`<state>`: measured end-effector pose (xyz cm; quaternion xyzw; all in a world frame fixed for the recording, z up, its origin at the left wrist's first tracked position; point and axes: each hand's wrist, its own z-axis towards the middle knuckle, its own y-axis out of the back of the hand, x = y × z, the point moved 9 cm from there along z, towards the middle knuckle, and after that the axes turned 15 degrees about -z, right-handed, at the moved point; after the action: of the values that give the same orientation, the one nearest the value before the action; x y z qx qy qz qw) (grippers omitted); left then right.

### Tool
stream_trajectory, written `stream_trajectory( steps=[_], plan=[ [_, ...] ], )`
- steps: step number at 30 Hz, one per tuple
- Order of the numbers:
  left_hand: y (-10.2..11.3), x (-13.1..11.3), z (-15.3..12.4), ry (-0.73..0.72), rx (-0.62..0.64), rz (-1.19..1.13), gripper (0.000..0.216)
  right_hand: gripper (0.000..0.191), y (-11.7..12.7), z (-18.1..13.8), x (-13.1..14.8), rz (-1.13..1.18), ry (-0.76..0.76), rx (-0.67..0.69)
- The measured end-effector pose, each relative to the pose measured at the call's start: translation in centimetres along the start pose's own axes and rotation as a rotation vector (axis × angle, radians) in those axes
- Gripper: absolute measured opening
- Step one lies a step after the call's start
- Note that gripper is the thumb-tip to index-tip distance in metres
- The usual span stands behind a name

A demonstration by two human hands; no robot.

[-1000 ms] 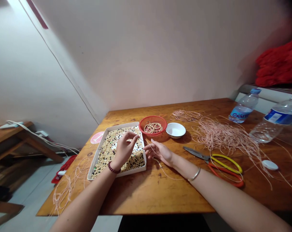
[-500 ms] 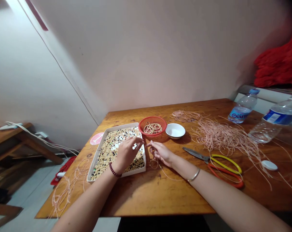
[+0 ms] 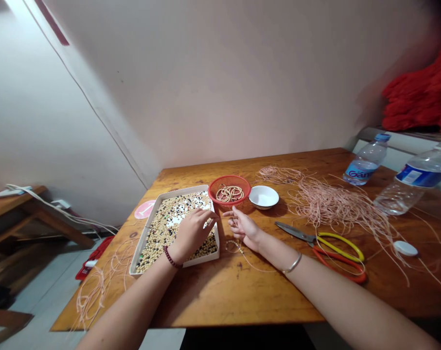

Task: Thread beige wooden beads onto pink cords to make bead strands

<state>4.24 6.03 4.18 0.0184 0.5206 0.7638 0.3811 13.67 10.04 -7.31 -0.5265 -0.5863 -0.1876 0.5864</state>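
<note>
L hand (image 3: pixel 194 231) lower, nr tray edge (image 3: pixel 202 261)

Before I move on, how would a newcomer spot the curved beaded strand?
On the wooden table, find the white bead tray. Just right of its near right corner, below the right hand, is the beaded strand. Unlike the beaded loops inside the red basket, it is outside, trailing a pale cord.
</note>
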Motion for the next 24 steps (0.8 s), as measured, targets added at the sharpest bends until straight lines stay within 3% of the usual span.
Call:
stream_trajectory(
  steps=[4, 13, 18, 24],
  plan=[
    [0.2, 0.5, -0.1, 0.071, -0.017, 0.092, 0.017, 0.023, 0.7, -0.3, 0.5, 0.005, 0.045, -0.084],
    [-1.8, 1.4, -0.5, 0.095, 0.168, 0.112, 0.014, 0.023, 0.4, -0.2, 0.3, 0.059, 0.013, -0.038],
    [-2.0, 1.4, -0.6, 0.090, 0.181, 0.087, 0.014, 0.020, -0.4, -0.5, 0.6, -0.038, 0.045, 0.003],
    [-1.7, 0.4, -0.5, 0.049, 0.151, -0.043, 0.009, 0.029, -0.5, -0.5, 0.5, -0.161, 0.078, -0.010]
  ],
)
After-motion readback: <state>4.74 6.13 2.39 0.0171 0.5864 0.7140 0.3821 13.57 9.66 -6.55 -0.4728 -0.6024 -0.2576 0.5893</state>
